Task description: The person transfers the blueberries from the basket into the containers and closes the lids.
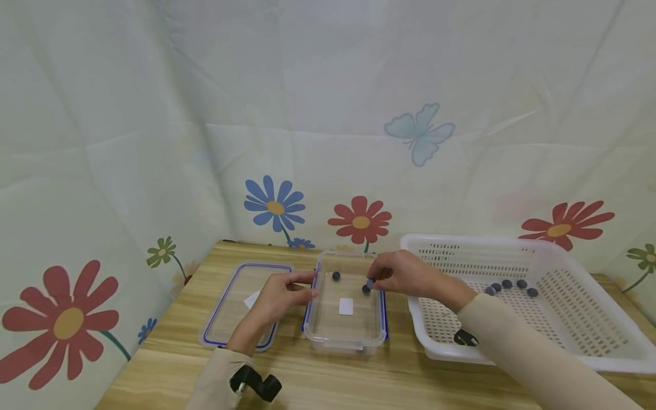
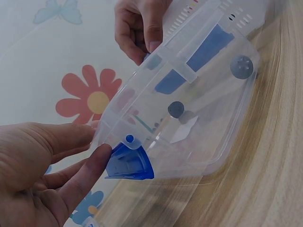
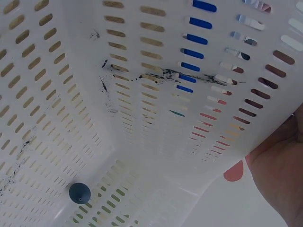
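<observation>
A clear plastic food container point(image 1: 328, 330) with blue side latches stands on the table between my hands. My left hand point(image 1: 279, 296) grips its left rim, fingertips at the blue latch point(image 2: 130, 165) in the left wrist view. Over the right rim, my right hand point(image 1: 405, 276) pinches a blueberry point(image 1: 370, 282) between thumb and fingers. Inside the container lie a blueberry point(image 1: 336, 276) near the back and another blueberry point(image 1: 366, 289) just below the pinched one. In the right wrist view, a single blueberry point(image 3: 79, 193) sits in the white basket point(image 3: 90, 94).
The container's lid point(image 1: 233, 319), with a blue seal, lies left of it, partly behind my left hand. To the right stands the white perforated basket point(image 1: 579, 273) holding several blueberries point(image 1: 507, 283). A printed curtain point(image 1: 328, 114) hangs behind the wooden table point(image 1: 318, 381).
</observation>
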`<state>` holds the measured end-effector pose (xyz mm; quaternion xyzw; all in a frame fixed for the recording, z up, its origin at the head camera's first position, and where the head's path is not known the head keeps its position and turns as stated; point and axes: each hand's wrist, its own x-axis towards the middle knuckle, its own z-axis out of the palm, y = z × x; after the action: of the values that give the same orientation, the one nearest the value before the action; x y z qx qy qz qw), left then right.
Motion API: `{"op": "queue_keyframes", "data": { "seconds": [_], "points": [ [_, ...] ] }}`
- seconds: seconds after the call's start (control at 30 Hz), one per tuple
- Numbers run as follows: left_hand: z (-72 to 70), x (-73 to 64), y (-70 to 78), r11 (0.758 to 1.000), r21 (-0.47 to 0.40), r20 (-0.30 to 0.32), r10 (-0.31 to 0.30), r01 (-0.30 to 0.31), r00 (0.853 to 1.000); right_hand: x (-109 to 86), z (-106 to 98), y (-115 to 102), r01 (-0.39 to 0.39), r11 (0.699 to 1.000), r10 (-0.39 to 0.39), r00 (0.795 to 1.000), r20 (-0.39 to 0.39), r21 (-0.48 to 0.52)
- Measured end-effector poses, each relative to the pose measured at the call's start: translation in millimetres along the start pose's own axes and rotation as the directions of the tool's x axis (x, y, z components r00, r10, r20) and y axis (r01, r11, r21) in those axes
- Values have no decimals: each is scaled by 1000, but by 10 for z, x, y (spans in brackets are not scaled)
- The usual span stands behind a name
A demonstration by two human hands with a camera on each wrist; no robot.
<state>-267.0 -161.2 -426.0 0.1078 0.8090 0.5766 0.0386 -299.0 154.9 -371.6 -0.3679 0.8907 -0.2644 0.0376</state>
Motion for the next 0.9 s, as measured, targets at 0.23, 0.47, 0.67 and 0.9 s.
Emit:
{"op": "queue_keyframes", "data": {
  "seconds": [0.23, 0.47, 0.67, 0.9],
  "points": [
    [13, -4, -8, 1000, 3, -8, -15, 15, 1000, 2, 0, 8, 2, 1000, -2, 1000, 1, 0],
    [9, -9, -1, 1000, 5, -9, -21, 21, 1000, -1, -5, 6, -2, 1000, 2, 1000, 3, -12],
    [22, -1, 5, 1000, -1, -18, -31, 31, 999, -11, -15, -9, 0, 1000, 0, 1000, 1, 1],
    [23, -7, 1, 1000, 2, -18, -30, 30, 999, -25, -33, -37, -55, 996, 55, 998, -6, 68]
  ]
}}
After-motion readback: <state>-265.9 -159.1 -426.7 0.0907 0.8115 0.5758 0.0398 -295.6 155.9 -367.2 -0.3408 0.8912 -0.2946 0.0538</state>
